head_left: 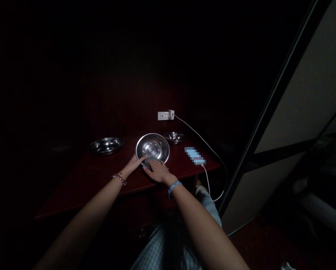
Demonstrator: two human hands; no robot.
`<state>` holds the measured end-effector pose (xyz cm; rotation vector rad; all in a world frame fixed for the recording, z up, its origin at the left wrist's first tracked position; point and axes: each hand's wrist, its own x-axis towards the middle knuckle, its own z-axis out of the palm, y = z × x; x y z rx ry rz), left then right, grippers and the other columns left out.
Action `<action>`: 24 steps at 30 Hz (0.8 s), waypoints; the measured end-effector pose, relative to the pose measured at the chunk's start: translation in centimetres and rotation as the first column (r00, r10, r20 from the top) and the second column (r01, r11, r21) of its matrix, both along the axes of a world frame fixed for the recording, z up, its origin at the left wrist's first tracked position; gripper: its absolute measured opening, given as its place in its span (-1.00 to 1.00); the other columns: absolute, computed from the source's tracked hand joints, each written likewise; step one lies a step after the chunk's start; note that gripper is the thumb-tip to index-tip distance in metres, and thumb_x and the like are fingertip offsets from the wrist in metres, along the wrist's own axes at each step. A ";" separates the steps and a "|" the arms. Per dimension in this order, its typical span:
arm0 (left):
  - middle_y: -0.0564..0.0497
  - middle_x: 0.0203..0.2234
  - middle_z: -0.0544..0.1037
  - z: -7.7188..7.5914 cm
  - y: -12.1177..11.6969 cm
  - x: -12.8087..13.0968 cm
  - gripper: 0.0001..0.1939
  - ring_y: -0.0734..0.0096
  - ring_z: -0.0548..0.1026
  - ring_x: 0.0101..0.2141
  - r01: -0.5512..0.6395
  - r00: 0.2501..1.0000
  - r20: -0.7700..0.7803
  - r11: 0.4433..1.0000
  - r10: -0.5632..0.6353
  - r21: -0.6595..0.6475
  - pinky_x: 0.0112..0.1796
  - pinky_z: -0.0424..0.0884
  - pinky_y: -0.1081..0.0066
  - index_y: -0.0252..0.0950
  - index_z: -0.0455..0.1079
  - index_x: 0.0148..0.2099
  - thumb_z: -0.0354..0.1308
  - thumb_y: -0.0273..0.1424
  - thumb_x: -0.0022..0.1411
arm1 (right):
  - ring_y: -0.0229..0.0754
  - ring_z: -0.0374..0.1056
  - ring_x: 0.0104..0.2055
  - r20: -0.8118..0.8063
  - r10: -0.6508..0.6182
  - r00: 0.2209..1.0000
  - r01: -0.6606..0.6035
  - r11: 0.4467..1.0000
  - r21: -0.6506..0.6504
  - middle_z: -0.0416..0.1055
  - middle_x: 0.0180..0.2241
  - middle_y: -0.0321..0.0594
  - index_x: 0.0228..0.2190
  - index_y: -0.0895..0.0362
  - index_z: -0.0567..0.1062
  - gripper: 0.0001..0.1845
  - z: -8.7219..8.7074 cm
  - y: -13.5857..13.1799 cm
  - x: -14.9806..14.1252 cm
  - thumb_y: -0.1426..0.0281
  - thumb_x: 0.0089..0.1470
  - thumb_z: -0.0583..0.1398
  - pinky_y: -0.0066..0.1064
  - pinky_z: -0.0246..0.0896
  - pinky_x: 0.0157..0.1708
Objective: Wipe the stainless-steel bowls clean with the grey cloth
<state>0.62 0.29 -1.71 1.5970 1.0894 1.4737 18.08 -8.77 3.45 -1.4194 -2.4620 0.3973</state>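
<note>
A shiny metal bowl (153, 144) is tilted toward me above the dark red table, its hollow side facing me. My left hand (134, 164) grips its lower left rim, thumb over the edge and the other fingers hidden behind. My right hand (157, 171) presses a greyish cloth (149, 161) against the near rim of the bowl. Most of the cloth lies under the fingers. A bead bracelet circles my left wrist and a blue band my right.
On the table (80, 183) stand a metal dish (106, 145) at left and a smaller metal bowl (174, 137) behind. A blurred-out phone (195, 155) lies at right, its white cable (205, 140) running to a charger (171, 113) in the wall socket (162, 116). A panel (294, 120) rises at right.
</note>
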 end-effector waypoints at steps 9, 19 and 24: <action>-0.17 0.11 0.61 0.1 0.5 -0.3 -0.34 0.02 0.46 0.23 -0.100 0.993 0.061 0.994 0.102 -0.034 0.35 0.18 -0.01 -0.29 0.42 0.24 0.28 -0.58 0.05 | 0.04 0.29 0.35 0.206 -0.101 0.973 0.060 0.979 0.196 0.50 0.21 0.05 0.14 0.22 0.54 -0.41 0.6 0.2 0.8 0.13 0.46 -0.07 0.04 -0.52 0.51; -0.20 0.22 0.53 0.0 0.6 -0.1 -0.28 0.02 0.40 0.29 -0.074 0.992 0.103 0.997 0.075 -0.013 0.39 0.09 0.00 -0.30 0.39 0.26 0.28 -0.60 0.01 | 0.04 0.12 0.42 0.285 -0.295 0.912 0.139 0.876 0.462 0.54 0.16 0.02 0.21 0.24 0.50 -0.45 0.0 1.9 2.4 0.51 0.37 -0.08 -0.05 -0.60 0.51; -0.23 0.27 0.48 0.5 0.2 0.1 -0.24 0.01 0.37 0.32 -0.069 0.991 0.113 0.997 0.071 -0.022 0.39 0.09 0.03 -0.31 0.35 0.31 0.29 -0.58 0.01 | 0.03 0.11 0.40 0.233 -0.235 0.944 0.126 0.907 0.402 0.47 0.23 -0.01 0.32 0.12 0.39 -0.44 0.0 2.0 2.9 0.48 0.40 -0.08 0.00 -0.39 0.48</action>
